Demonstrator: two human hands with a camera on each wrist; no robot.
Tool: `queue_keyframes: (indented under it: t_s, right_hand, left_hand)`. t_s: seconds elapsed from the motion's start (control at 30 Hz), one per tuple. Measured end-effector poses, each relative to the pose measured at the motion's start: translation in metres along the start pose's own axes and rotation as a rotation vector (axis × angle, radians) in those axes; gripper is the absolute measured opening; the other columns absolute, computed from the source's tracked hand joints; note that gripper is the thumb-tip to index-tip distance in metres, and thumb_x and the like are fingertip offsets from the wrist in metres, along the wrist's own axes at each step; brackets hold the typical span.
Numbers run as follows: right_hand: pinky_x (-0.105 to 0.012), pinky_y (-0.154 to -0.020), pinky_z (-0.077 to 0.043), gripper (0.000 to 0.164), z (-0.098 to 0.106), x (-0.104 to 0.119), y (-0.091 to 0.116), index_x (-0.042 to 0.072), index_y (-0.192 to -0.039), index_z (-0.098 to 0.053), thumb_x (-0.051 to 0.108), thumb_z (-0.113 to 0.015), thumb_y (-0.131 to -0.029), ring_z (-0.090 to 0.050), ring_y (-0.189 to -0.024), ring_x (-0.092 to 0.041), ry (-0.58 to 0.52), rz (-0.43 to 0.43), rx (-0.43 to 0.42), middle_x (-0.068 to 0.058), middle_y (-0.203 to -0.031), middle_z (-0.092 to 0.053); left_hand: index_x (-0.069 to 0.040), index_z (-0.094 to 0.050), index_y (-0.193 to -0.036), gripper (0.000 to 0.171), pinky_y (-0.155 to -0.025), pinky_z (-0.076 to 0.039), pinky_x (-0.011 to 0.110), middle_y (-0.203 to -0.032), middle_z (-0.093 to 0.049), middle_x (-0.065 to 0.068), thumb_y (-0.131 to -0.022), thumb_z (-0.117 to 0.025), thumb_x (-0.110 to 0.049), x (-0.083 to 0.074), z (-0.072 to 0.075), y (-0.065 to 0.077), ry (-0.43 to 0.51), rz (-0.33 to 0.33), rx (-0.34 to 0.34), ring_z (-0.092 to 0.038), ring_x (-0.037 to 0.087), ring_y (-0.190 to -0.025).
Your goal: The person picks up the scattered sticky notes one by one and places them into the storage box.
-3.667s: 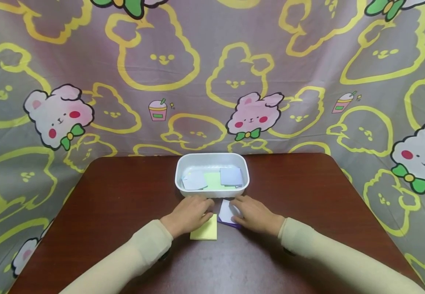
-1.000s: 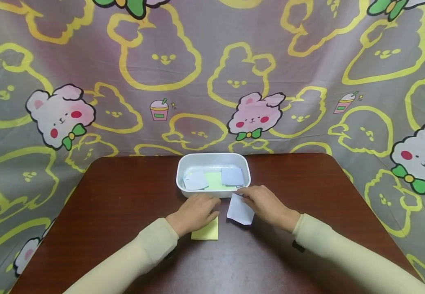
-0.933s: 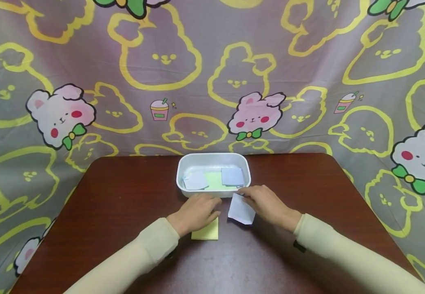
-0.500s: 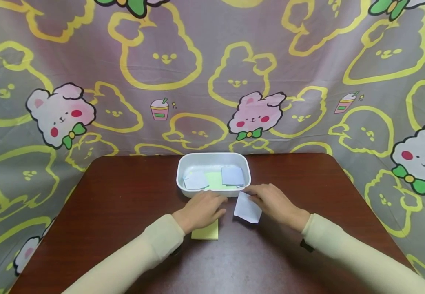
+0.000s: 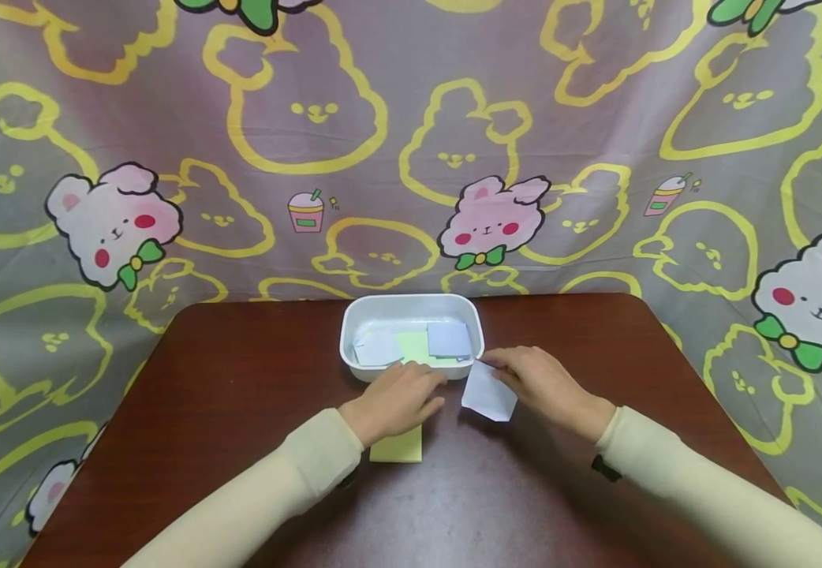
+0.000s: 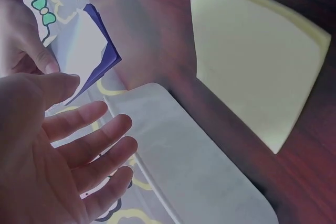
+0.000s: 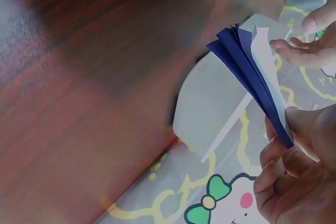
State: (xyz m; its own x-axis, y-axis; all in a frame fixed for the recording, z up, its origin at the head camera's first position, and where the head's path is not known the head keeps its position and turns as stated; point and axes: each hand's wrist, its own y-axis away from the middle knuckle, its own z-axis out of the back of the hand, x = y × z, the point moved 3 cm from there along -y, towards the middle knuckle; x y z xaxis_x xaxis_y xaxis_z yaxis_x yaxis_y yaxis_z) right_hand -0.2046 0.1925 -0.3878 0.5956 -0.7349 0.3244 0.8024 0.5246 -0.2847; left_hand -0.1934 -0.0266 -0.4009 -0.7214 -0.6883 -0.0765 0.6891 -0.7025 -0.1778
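My right hand (image 5: 549, 386) pinches a small stack of paper (image 5: 489, 392) by one edge. Its face is white, and dark blue sheets (image 7: 244, 72) fan out beneath in the right wrist view. It is lifted off the table beside the tray's front right corner. My left hand (image 5: 397, 401) hovers in front of the white tray (image 5: 349, 335), its fingers (image 6: 102, 140) loosely spread with nothing in them. A yellow square paper pad (image 5: 397, 450) lies flat on the table below that hand, partly covered by it in the head view.
Inside the tray lie a white paper piece (image 5: 377, 349), a green one (image 5: 414, 347) and a bluish square (image 5: 449, 339). The dark wooden table (image 5: 255, 371) ends at a patterned cloth (image 5: 382, 142) hanging behind it.
My right hand has picked up the white-and-blue paper stack and moved it right and upward, away from the yellow pad. My left hand has shifted slightly right and forward.
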Motion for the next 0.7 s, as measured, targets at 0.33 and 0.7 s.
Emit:
queue_keyframes:
  t_s: [0.33,0.7]
  right_hand:
    - [-0.037,-0.078,-0.061,0.035,0.014,0.003,-0.008,0.009,-0.120,-0.072,0.004,-0.079,-0.085,-0.070,-0.088,-0.016,0.002,0.007,-0.005,-0.005,-0.108,-0.077]
    - [-0.035,-0.077,-0.060,0.038,0.023,0.007,-0.017,0.008,-0.120,-0.072,0.003,-0.080,-0.084,-0.070,-0.087,-0.015,0.012,0.046,-0.027,-0.005,-0.107,-0.077]
  left_hand:
    - [-0.014,-0.069,-0.119,0.027,-0.075,-0.054,0.040,-0.104,-0.075,0.001,-0.098,-0.065,-0.030,0.001,0.010,-0.006,-0.001,0.016,-0.007,-0.070,0.023,-0.093]
    - [-0.012,-0.068,-0.119,0.027,-0.076,-0.052,0.038,-0.104,-0.074,0.003,-0.098,-0.065,-0.029,0.006,0.021,-0.007,0.014,0.037,0.019,-0.069,0.023,-0.094]
